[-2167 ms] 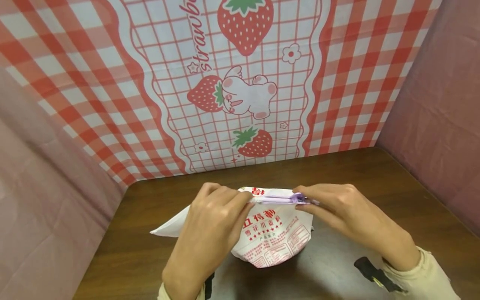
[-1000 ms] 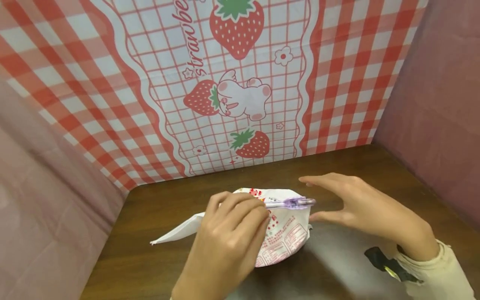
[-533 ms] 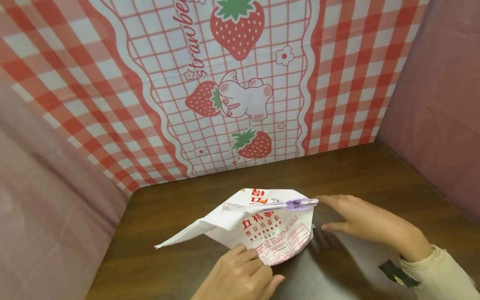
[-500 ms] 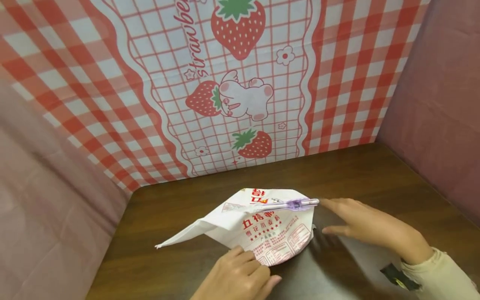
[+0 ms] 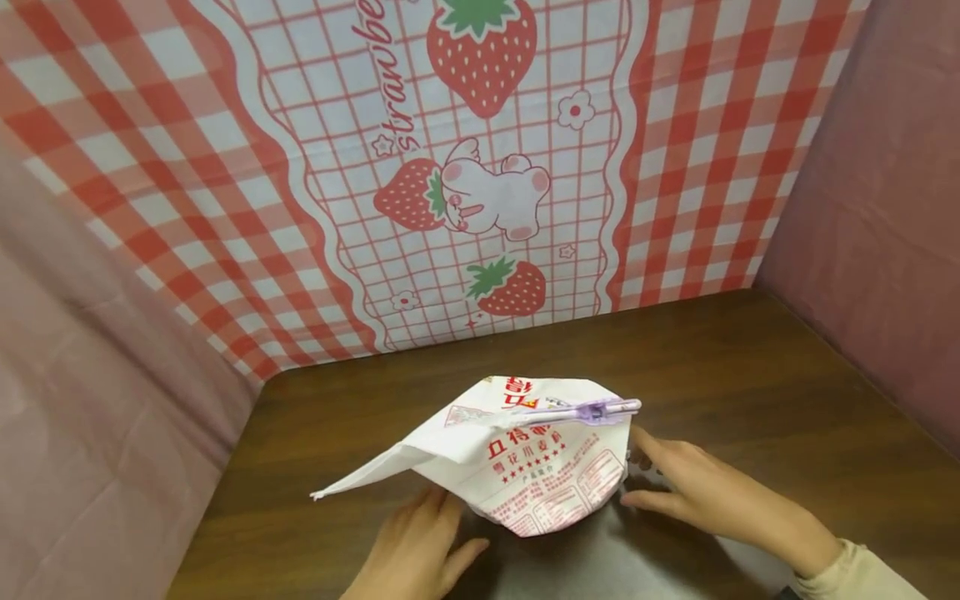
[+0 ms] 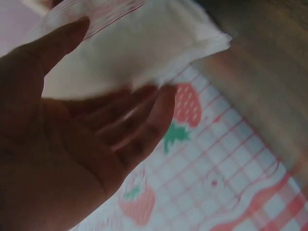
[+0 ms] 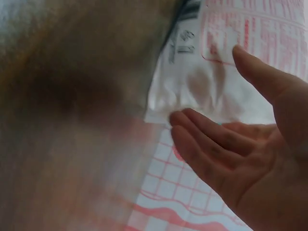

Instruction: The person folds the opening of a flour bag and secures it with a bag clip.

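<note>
A white flour bag with red print [image 5: 536, 479] stands on the table, its top folded over and a long pointed corner sticking out to the left. A purple bag clip [image 5: 596, 411] lies along the fold at the upper right. My left hand [image 5: 420, 542] is low at the bag's left side, thumb apart from the relaxed fingers; in the left wrist view the bag [image 6: 130, 53] passes between thumb and fingers. On the opposite side my right hand [image 5: 701, 492] has its fingertips right at the bag's lower right edge, with thumb and fingers spread beside the bag [image 7: 231, 86].
The brown wooden table [image 5: 750, 375] extends around the bag. Behind it hangs a red-and-white strawberry cloth [image 5: 495, 200]. Pink cloth [image 5: 97, 400] hangs on the left, and a similar pink cloth [image 5: 885, 208] on the right.
Both hands have left the clip and fold. My left hand has dropped to the bag's lower left side, and my right hand has lowered to its right side. The clip stays on the bag.
</note>
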### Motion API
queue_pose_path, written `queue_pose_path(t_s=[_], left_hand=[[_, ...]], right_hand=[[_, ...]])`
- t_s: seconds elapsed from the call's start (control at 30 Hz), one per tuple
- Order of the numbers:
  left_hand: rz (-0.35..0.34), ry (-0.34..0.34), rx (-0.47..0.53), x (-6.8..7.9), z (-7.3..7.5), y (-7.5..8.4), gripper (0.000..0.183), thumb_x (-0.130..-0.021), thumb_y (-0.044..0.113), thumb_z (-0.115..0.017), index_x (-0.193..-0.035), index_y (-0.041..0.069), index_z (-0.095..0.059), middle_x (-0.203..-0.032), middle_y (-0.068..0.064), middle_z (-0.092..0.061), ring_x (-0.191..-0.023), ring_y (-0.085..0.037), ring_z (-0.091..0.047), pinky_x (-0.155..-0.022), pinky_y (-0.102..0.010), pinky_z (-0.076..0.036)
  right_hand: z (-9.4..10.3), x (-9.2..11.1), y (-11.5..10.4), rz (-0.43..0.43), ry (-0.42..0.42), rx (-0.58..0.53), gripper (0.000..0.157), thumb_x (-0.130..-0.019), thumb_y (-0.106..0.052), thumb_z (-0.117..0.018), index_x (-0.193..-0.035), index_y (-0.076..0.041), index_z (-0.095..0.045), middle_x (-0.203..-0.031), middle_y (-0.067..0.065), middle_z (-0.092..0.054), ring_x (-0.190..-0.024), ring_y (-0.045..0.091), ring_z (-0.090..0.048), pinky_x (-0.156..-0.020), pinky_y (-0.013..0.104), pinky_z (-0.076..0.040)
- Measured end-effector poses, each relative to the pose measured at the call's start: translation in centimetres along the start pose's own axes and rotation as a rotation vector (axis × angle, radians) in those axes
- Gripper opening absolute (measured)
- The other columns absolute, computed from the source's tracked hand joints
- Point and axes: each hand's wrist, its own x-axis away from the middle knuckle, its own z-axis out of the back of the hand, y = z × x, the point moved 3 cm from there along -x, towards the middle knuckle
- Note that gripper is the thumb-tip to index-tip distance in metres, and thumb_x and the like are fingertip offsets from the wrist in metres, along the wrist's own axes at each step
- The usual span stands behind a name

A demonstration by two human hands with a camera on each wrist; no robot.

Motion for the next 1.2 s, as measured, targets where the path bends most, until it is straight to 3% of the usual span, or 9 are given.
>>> queue_pose_path(t_s=[0.17,0.3,0.43,0.63,0.93,1.07,1.2], left_hand=[[0.002,0.11,0.092,-1.6,-2.2,0.2,0.062,-0.081,0.048,-0.078,-0.13,0.016,-0.057,-0.122,-0.001,-0.063,-0.11,-0.022,-0.062,-0.087,-0.041,-0.054],[-0.025,0.212,0.144,-1.9,-3.5,-0.1,0.065,-0.074,0.045,-0.084,-0.126,0.016,-0.058,-0.119,-0.001,-0.063,-0.109,-0.02,-0.061,-0.085,-0.038,-0.054],[-0.027,0.257,0.196,-1.7,-3.8,-0.5,0.064,-0.069,0.039,-0.086,-0.122,0.014,-0.06,-0.117,-0.002,-0.064,-0.106,-0.019,-0.062,-0.084,-0.038,-0.054],[-0.048,0.274,0.237,-1.9,-3.9,-0.7,0.062,-0.07,0.037,-0.086,-0.123,0.016,-0.061,-0.117,0.0,-0.065,-0.105,-0.017,-0.063,-0.084,-0.037,-0.054],[-0.067,0.275,0.256,-3.4,-4.7,-1.7,0.068,-0.067,0.037,-0.088,-0.125,0.015,-0.059,-0.118,-0.001,-0.065,-0.108,-0.019,-0.063,-0.087,-0.036,-0.054],[-0.067,0.278,0.267,-4.0,-4.8,-2.2,0.071,-0.065,0.037,-0.089,-0.125,0.014,-0.059,-0.118,-0.003,-0.066,-0.107,-0.021,-0.065,-0.084,-0.037,-0.056],[-0.083,0.274,0.271,-4.8,-4.8,-2.7,0.072,-0.067,0.035,-0.09,-0.128,0.014,-0.057,-0.123,-0.004,-0.064,-0.113,-0.022,-0.063,-0.09,-0.038,-0.054]], right_hand=[[-0.8,-0.6,-0.1,-0.019,0.104,0.098,0.072,-0.081,-0.048,-0.078,-0.137,-0.013,-0.048,-0.109,-0.003,-0.068,-0.092,0.009,-0.066,-0.075,0.032,-0.058],[-1.8,-0.9,-0.9,-0.001,0.176,0.197,0.084,-0.072,-0.043,-0.087,-0.136,-0.009,-0.046,-0.104,0.001,-0.067,-0.091,0.013,-0.066,-0.072,0.032,-0.058],[-2.4,-1.3,-1.5,0.019,0.226,0.257,0.096,-0.067,-0.038,-0.091,-0.142,-0.01,-0.04,-0.102,0.004,-0.067,-0.091,0.018,-0.068,-0.071,0.035,-0.058],[-2.3,-1.5,-1.4,0.002,0.225,0.264,0.095,-0.063,-0.036,-0.093,-0.138,-0.009,-0.042,-0.102,0.005,-0.068,-0.093,0.019,-0.068,-0.073,0.037,-0.059],[-2.4,-2.5,-0.7,0.029,0.273,0.246,0.09,-0.059,-0.032,-0.095,-0.13,-0.006,-0.044,-0.085,-0.004,-0.063,-0.076,0.01,-0.064,-0.062,0.029,-0.055],[-2.4,-3.0,-0.2,0.017,0.249,0.233,0.085,-0.061,-0.032,-0.094,-0.127,-0.007,-0.045,-0.085,-0.005,-0.062,-0.075,0.009,-0.063,-0.061,0.03,-0.055],[-2.1,-3.7,0.2,-0.004,0.219,0.225,0.085,-0.061,-0.032,-0.094,-0.126,-0.007,-0.045,-0.085,-0.005,-0.064,-0.076,0.012,-0.065,-0.063,0.032,-0.056]])
